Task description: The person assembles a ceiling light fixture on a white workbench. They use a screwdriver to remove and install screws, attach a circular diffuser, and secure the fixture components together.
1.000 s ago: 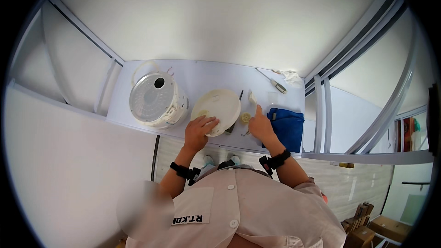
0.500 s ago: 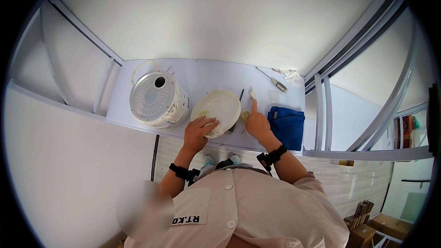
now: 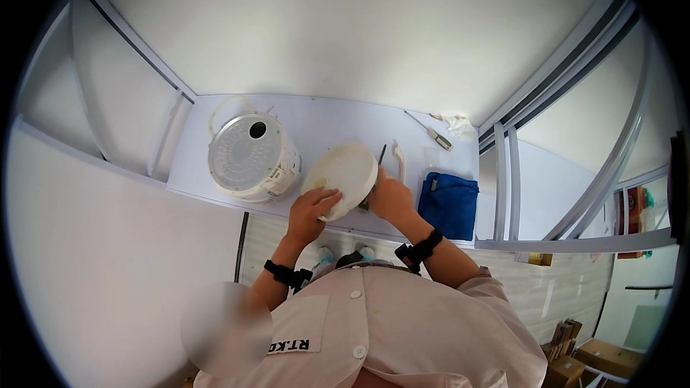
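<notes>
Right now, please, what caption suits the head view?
Left hand on a round, cream-coloured disc, right hand by its right edge, folded blue cloth further right.

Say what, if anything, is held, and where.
The left hand holds the disc by its near-left edge; whether the right hand holds anything cannot be told.

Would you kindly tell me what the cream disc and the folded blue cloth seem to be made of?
Cream disc: probably plastic with a low sheen, judging by its mostly smooth, pale surface. Folded blue cloth: matte fabric, shown by its soft creases; the fibre cannot be told.
</notes>
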### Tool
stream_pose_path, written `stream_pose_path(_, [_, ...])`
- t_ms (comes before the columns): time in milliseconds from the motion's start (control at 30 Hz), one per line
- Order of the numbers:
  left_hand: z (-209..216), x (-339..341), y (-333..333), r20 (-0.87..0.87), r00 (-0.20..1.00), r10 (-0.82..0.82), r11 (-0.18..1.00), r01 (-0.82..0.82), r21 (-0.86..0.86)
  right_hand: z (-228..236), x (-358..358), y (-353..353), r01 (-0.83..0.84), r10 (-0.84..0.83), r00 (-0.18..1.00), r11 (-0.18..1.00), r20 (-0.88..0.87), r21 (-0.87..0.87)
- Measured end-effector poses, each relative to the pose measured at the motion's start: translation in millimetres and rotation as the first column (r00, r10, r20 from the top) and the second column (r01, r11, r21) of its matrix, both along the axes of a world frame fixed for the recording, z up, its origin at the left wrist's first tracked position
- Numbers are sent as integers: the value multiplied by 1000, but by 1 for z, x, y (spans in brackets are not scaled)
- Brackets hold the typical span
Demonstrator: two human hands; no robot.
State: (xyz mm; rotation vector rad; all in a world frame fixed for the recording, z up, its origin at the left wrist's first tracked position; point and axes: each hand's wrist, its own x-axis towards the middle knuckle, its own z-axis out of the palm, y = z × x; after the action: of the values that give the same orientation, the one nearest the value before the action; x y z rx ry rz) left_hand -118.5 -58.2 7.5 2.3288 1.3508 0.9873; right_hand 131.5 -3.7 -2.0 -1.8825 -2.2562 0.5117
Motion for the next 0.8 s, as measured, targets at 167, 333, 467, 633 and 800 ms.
stream_pose_path(167, [7,-11,-7,-6,999,-42,999,42,-6,-27,-14,1,-93,93,994,996,-64,-2])
stream_pose_path(333, [16,-19,-17,-3,998,-69,997,69,-37,-33,-21,1,-70,78,984,996,-160,53])
stream_pose_path(467, [20,-20,-17,90,995,-52,998,55,-37,-40,-20,13,-45,46,986,999,-158,14])
stream_pose_path(633, [20,-13,-13,361,928,95,967,0,-256,2,-4,17,95,-92,928,995,-361,-8])
stream_pose_path(800, [-5,-8,4,481,830,283,852,12,-523,61,16,2,171,-134,845,985,-518,23])
